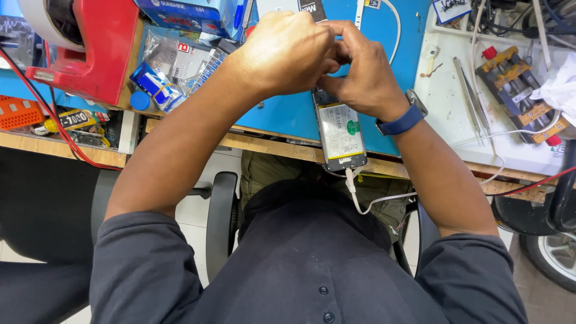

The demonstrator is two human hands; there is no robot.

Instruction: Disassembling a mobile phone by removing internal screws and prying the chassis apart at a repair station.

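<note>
An opened smartphone (342, 133) lies back-up on the blue mat (288, 114), its silver battery showing and a white cable (360, 198) plugged into its near end. My left hand (285, 54) and my right hand (360, 69) meet above the phone's far end, fingers curled and pressed together there. What the fingertips pinch is hidden. My right wrist wears a blue-strapped watch (403, 119).
A red tape dispenser (90, 48) stands at the far left beside small packets (174, 69) and a blue box (180, 15). Metal tweezers (471, 99) and a clamp fixture (522, 90) lie on a white mat (444, 114) to the right. Red wires hang over the bench edge.
</note>
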